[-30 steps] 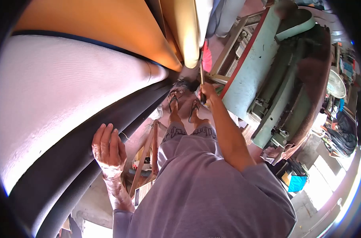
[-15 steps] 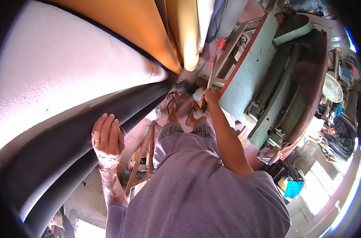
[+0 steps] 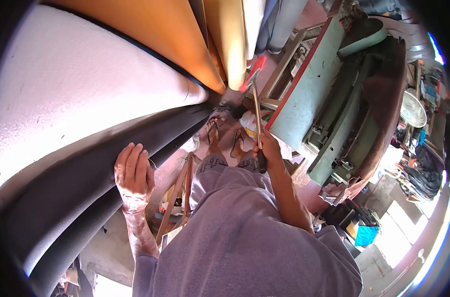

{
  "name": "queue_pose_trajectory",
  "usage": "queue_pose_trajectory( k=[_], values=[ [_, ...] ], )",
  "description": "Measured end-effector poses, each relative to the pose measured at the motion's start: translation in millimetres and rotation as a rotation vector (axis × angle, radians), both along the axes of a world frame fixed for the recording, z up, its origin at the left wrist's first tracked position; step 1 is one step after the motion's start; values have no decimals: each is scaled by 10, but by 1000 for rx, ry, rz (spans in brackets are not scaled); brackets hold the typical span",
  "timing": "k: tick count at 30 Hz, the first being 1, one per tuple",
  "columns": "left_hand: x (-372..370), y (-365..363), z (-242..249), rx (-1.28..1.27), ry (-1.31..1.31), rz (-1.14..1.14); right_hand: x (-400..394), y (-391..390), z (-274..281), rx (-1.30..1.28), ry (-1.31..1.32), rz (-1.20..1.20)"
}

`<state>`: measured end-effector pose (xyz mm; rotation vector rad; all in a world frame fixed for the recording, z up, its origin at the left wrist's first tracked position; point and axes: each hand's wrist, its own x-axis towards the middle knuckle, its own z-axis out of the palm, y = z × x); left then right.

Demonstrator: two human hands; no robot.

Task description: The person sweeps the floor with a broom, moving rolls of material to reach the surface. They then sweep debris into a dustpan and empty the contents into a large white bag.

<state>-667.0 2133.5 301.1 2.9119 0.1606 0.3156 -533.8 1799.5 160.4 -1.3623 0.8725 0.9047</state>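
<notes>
My right hand (image 3: pixel 269 150) is closed around a hammer (image 3: pixel 257 111) with a pale shaft and a dark grip end. Its head points away from me, where a curved metal part and bright red show, somewhat blurred. My left hand (image 3: pixel 134 171) lies with fingers stretched out at a dark roll of sheet material (image 3: pixel 98 171), apparently resting against it. A thin loop sticks out beside those fingers. Nothing shows in this hand. Below, my sandalled feet (image 3: pixel 213 132) stand on the floor.
Large rolls, white (image 3: pixel 86 74), orange (image 3: pixel 155 37) and cream (image 3: pixel 230 44), rise at the left and ahead. To the right stands a pale green panel (image 3: pixel 304 99) with a red edge. A fan (image 3: pixel 413 110) is farther right, and a wooden stand (image 3: pixel 178 193) is near my left side.
My right hand has come back toward my body, bringing the hammer with it. The hammer's head has swung left and nearer. My left hand stays in place.
</notes>
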Motion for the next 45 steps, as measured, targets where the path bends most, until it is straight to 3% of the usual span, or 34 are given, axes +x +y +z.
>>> queue_pose_trajectory(
  k=[2,5,8,9,11,12,15,20,23,24,27,29,30,32,34,40,45],
  values=[
    [-7,-3,-4,10,8,3,42,0,-216,-86,-102,165],
    [-6,-11,-6,17,16,0,103,-71,-1172,-93,-270,112],
    [-7,-13,-7,24,28,1,138,-33,-1498,2,0,-196],
    [-2,-14,-9,23,28,-1,47,-61,-1594,-28,-6,-168],
    [-6,-16,-2,20,27,-7,-197,-186,-1626,-202,-79,201],
    [-10,-16,1,17,25,-8,-321,-241,-1582,-289,-117,383],
    [-7,-12,-16,16,3,1,-554,-265,-1167,-231,126,179],
    [-5,-22,0,16,7,6,-749,-368,-83,-335,-63,395],
    [-12,-23,-6,20,5,4,-781,-291,285,-342,-127,293],
    [-16,-23,-10,14,3,3,-844,-354,59,-400,-323,377],
    [-12,-5,-18,7,-12,-4,-1079,-671,-1603,-559,-807,546],
    [-29,-11,-18,4,-18,-9,-984,-681,-2043,-579,-706,569],
    [-51,-27,-11,-5,-16,-9,-900,-654,-2033,-547,-528,578],
    [-42,-5,-6,-12,-21,-17,-753,-544,-1760,-374,-211,509],
    [-51,-14,-4,-8,-35,-15,-727,-488,-1023,-105,90,376],
    [-48,-8,-5,-16,-69,-7,-893,-763,17,-192,154,352],
    [-38,-13,-3,-2,-93,-21,-960,-1095,524,-217,69,434]
  ],
)
